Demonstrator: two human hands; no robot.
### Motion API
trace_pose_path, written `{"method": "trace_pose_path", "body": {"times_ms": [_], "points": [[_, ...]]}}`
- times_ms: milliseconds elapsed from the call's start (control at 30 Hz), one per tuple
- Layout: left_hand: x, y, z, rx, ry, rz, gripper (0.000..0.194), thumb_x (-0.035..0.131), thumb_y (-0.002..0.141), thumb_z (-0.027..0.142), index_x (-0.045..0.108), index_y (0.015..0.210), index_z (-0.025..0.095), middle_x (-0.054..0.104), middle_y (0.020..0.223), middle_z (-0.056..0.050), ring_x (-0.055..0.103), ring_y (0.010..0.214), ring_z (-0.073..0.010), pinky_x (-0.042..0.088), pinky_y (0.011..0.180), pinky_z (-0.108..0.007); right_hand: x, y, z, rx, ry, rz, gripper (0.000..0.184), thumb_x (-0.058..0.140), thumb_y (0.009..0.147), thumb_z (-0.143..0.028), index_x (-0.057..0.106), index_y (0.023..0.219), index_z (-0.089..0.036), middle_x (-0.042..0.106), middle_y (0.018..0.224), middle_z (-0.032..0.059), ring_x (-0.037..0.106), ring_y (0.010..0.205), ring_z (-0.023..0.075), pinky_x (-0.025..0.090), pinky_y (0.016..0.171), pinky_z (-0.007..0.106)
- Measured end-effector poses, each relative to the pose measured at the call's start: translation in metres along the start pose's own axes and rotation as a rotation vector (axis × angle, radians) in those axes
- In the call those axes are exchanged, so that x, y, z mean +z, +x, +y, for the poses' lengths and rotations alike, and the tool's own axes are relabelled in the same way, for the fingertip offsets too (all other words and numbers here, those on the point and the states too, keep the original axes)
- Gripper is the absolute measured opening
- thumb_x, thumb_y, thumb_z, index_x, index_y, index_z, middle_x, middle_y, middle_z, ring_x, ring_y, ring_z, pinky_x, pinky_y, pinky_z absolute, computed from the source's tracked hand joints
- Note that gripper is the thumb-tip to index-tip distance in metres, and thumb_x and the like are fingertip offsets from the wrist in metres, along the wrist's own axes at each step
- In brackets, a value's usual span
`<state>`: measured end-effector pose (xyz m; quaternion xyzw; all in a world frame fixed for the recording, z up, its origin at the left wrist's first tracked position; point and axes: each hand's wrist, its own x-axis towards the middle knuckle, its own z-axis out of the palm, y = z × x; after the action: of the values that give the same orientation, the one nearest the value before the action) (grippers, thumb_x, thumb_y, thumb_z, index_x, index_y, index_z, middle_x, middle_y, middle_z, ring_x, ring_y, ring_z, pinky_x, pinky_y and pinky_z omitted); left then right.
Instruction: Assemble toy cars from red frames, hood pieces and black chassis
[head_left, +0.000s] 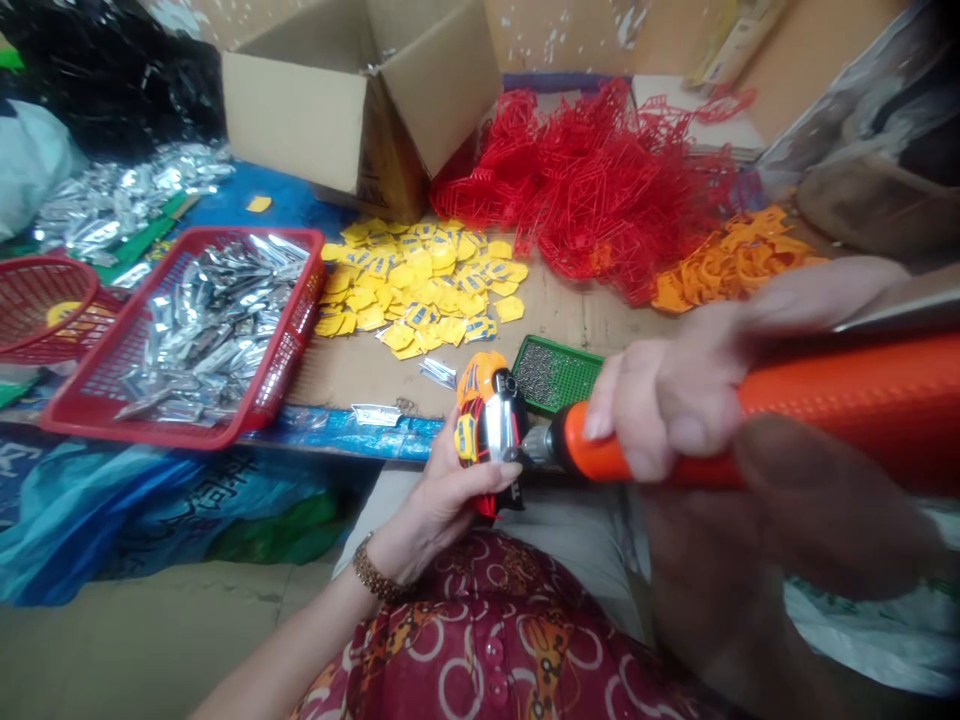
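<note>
My left hand (442, 485) is closed around a small toy car (499, 425) with orange, yellow, black and silver parts, held over my lap at the table's front edge. Blurred and close to the camera, my right hand (675, 390) wraps round an orange power screwdriver (847, 405). The screwdriver lies nearly level, and its metal tip (538, 445) meets the right side of the toy car or sits very close to it. Just beyond the toy car is a green tray (577, 378) of small metal screws.
A red basket (281, 385) of silver parts stands on the left, near a smaller red basket (45, 300). Behind lie a pile of yellow pieces (420, 280), an open cardboard box (300, 120), tangled red plastic frames (592, 190) and orange parts (727, 265).
</note>
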<state>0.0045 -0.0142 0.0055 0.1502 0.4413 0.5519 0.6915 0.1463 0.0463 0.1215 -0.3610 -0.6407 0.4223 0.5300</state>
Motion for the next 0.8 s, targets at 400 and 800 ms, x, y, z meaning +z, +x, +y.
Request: {"method": "trace_pose_path", "body": {"times_ms": [400, 800], "points": [[0.004, 0.005, 0.019, -0.044, -0.175, -0.021, 0.042, 0.089, 0.063, 0.037, 0.065, 0.09, 0.015, 0.066, 0.072, -0.001, 0.061, 0.061, -0.0137, 0.057, 0.063, -0.031, -0.055, 0.019, 0.069, -0.163, -0.083, 0.299, 0.028, 0.075, 0.079, -0.022, 0.064, 0.105, -0.021, 0.061, 0.083, 0.0014, 0.062, 0.064, 0.0127, 0.058, 0.074, 0.037], [0.025, 0.024, 0.027, 0.099, -0.195, 0.012, 0.038, 0.082, 0.075, 0.027, 0.067, 0.107, 0.016, 0.071, 0.083, 0.0, 0.062, 0.067, -0.01, 0.052, 0.065, -0.022, -0.067, -0.03, 0.1, 0.009, -0.423, 0.277, 0.048, 0.069, 0.082, -0.03, 0.06, 0.128, -0.019, 0.069, 0.119, 0.0154, 0.068, 0.107, 0.0252, 0.055, 0.095, 0.049]]}}
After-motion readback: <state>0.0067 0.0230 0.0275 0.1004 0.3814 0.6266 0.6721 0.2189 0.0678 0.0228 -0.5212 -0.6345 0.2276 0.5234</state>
